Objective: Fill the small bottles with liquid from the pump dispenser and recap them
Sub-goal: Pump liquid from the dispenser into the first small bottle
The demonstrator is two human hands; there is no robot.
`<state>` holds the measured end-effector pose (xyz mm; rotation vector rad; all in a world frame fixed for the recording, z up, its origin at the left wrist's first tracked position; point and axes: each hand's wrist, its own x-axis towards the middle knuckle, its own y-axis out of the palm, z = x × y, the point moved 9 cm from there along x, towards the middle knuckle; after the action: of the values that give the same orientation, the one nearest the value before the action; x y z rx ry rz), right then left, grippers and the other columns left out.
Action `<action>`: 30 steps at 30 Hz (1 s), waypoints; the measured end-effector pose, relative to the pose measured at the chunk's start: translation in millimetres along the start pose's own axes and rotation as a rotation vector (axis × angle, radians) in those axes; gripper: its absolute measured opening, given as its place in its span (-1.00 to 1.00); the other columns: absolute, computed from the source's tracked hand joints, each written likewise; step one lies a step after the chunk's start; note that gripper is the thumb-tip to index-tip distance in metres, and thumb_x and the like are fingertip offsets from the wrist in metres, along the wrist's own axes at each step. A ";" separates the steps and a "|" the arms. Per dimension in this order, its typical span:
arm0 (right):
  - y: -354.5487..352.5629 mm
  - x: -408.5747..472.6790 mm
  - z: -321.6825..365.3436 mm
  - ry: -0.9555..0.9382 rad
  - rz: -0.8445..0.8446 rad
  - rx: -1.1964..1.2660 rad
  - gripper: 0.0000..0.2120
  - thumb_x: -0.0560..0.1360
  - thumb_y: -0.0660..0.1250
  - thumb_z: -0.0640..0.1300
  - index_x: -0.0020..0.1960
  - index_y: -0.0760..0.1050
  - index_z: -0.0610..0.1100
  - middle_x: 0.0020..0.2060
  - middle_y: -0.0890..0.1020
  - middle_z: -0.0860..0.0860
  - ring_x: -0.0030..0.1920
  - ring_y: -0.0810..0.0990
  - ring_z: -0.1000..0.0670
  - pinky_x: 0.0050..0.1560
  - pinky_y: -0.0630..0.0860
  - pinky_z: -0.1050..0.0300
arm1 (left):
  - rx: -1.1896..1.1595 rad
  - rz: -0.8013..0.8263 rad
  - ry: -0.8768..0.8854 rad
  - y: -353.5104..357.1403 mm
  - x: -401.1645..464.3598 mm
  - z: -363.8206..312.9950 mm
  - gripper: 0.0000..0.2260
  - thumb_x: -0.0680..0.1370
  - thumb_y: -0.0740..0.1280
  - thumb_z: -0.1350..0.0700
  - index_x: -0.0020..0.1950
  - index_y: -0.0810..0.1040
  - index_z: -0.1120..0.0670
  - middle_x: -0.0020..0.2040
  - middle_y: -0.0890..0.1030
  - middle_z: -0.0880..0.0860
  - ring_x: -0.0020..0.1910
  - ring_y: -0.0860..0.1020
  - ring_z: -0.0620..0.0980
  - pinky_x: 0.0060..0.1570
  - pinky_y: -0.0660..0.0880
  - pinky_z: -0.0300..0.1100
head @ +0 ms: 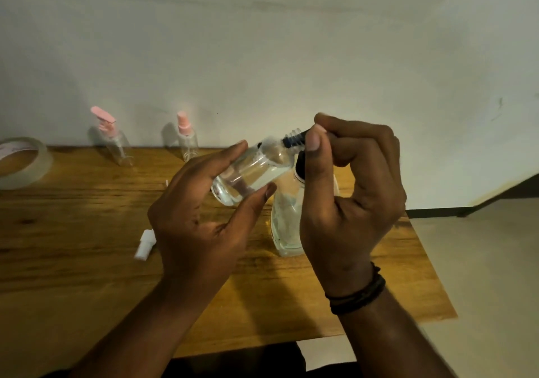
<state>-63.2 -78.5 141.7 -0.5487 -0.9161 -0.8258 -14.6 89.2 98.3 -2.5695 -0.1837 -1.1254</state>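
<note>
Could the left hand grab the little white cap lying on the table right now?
Probably not right away. The left hand is busy holding the small clear bottle, so it would have to let go first. The white cap lies uncovered on the wooden table just beside that hand.

Both bare forearms reach forward and up from the lower edge of view. The left hand (201, 202) is raised, palm turned inward, thumb and fingers curled in a hold. The right hand (350, 191) sits just beside it, slightly higher, thumb and curled fingers pinched together; dark braided cord bracelets (357, 291) circle its wrist.
</note>
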 end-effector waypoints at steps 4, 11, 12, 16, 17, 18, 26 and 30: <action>-2.1 3.5 2.9 -0.009 0.001 -0.020 -0.84 0.62 0.35 -0.21 -0.14 0.56 -0.12 -0.10 0.67 -0.07 -0.06 0.65 -0.14 -0.08 0.51 -0.10 | 0.010 0.004 -0.005 1.3 -0.4 2.2 -0.57 0.53 0.58 0.09 0.31 0.57 0.22 0.22 0.63 0.01 0.20 0.67 -0.02 0.16 0.62 -0.11; -1.5 0.7 1.5 -0.018 -0.015 0.011 -0.88 0.63 0.35 -0.20 -0.09 0.53 -0.10 -0.06 0.66 -0.07 -0.08 0.64 -0.12 -0.12 0.52 -0.20 | -0.016 -0.001 0.002 1.5 -1.5 2.2 -0.58 0.53 0.58 0.10 0.30 0.56 0.20 0.22 0.62 -0.02 0.19 0.67 -0.02 0.15 0.64 -0.05; -0.2 -0.4 0.9 -0.012 -0.020 0.014 -0.89 0.63 0.34 -0.19 -0.08 0.52 -0.10 -0.06 0.66 -0.09 -0.08 0.63 -0.12 -0.13 0.52 -0.19 | -0.018 0.003 -0.015 1.6 -1.7 3.5 -0.58 0.53 0.58 0.09 0.31 0.56 0.18 0.22 0.62 -0.03 0.20 0.67 -0.03 0.15 0.64 -0.06; -0.5 -1.8 0.8 -0.007 -0.025 0.007 -0.87 0.65 0.32 -0.14 -0.08 0.53 -0.09 -0.06 0.67 -0.09 -0.07 0.64 -0.13 -0.13 0.52 -0.20 | -0.014 0.007 -0.013 1.0 -0.8 0.9 -0.57 0.52 0.56 0.06 0.32 0.54 0.14 0.24 0.59 -0.12 0.21 0.65 -0.12 0.16 0.61 -0.18; -0.9 -1.0 1.7 -0.012 -0.020 0.000 -0.86 0.65 0.32 -0.14 -0.09 0.54 -0.10 -0.06 0.67 -0.08 -0.07 0.64 -0.14 -0.12 0.52 -0.19 | -0.014 0.011 -0.010 1.4 0.0 0.5 -0.57 0.53 0.57 0.06 0.32 0.54 0.14 0.24 0.59 -0.12 0.21 0.65 -0.13 0.16 0.61 -0.18; -1.3 0.5 2.4 -0.017 -0.015 -0.007 -0.84 0.65 0.32 -0.15 -0.10 0.55 -0.11 -0.07 0.67 -0.08 -0.07 0.64 -0.14 -0.11 0.51 -0.18 | -0.016 0.011 -0.009 1.8 0.8 0.7 -0.57 0.53 0.57 0.06 0.32 0.55 0.15 0.24 0.59 -0.11 0.21 0.65 -0.12 0.17 0.61 -0.17; -2.5 0.7 4.3 -0.036 -0.020 -0.003 -0.87 0.63 0.34 -0.18 -0.09 0.50 -0.08 -0.06 0.65 -0.04 -0.09 0.63 -0.13 -0.13 0.50 -0.21 | -0.032 0.009 0.000 2.7 -1.3 3.3 -0.57 0.53 0.57 0.10 0.30 0.57 0.24 0.23 0.63 -0.01 0.21 0.67 -0.03 0.16 0.64 -0.03; -0.1 -1.6 1.6 -0.012 -0.021 0.012 -0.87 0.64 0.32 -0.15 -0.09 0.52 -0.09 -0.06 0.66 -0.07 -0.09 0.64 -0.15 -0.14 0.52 -0.19 | -0.028 0.008 -0.028 2.6 -3.1 5.2 -0.57 0.52 0.57 0.09 0.31 0.57 0.21 0.23 0.63 -0.01 0.20 0.67 -0.04 0.15 0.64 -0.06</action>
<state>-64.6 -76.8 141.1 -0.5350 -0.9384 -0.8366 -12.5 88.6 92.2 -2.6097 -0.1653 -1.0969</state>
